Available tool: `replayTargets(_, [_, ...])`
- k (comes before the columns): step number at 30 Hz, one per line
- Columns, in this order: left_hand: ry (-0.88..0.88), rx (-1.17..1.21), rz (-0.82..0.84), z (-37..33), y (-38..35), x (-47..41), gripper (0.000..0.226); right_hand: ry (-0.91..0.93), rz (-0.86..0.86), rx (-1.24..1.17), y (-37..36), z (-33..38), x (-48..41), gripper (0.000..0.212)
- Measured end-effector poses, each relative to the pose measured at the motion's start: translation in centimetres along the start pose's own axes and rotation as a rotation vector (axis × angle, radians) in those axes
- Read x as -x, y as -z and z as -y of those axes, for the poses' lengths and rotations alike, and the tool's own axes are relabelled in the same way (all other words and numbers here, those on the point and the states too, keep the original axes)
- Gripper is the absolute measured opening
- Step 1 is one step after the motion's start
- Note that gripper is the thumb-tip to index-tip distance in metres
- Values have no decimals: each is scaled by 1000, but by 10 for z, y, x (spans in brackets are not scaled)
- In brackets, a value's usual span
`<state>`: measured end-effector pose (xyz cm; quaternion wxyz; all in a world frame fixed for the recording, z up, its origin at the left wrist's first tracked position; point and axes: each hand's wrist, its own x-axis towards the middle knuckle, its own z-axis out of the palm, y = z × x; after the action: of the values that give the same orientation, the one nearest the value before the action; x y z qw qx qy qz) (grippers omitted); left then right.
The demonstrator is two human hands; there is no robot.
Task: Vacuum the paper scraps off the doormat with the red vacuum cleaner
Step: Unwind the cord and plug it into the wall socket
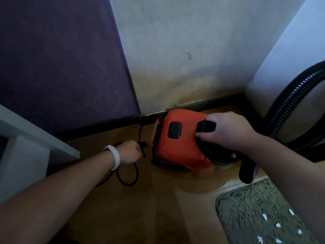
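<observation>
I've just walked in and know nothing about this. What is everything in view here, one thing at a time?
vacuum: one, red with black handle, on the floor by the wall
cord: one, black, looped on the floor left of the vacuum
hose: one, black, ribbed, curving up at the right
doormat: one, grey-green, lower right
scraps: at least six, white, on the doormat
floor: brown wood
wall: whitish, stained, behind the vacuum
panel: one, purple, upper left
furniture: one piece, white, left edge
wristband: one, white, left wrist
left hand: grips the cord
right hand: grips the vacuum's handle
</observation>
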<state>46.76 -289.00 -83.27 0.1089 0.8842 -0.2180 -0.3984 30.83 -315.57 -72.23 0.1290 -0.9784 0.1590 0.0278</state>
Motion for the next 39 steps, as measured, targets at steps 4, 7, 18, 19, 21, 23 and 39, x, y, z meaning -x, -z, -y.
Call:
replayTargets(4, [105,431,-414,1,12,-7,27,33,19,26,-2,0,2,39])
replayTargets(7, [83,708,-644,-8,30,-2,26,54,42,83,-7,-2,1,42])
replayTargets(18, [-334,1365,-259,12,79,41,33,11,185,244,-32,-20,-20,40])
replayTargets(19, [-311,1307,-203,17,76,42,35,9,192,245,-35,-22,-22,39])
replayTargets(21, [-236,1100,-118,26,64,40,32,5,202,240,-40,-25,-25,39])
replayTargets(23, [-170,875,-52,31,47,34,30,-8,215,238,-44,-27,-28,39])
replayTargets(39, [-67,287,57,12,-55,-25,17,-36,313,268,-57,-14,-47,37])
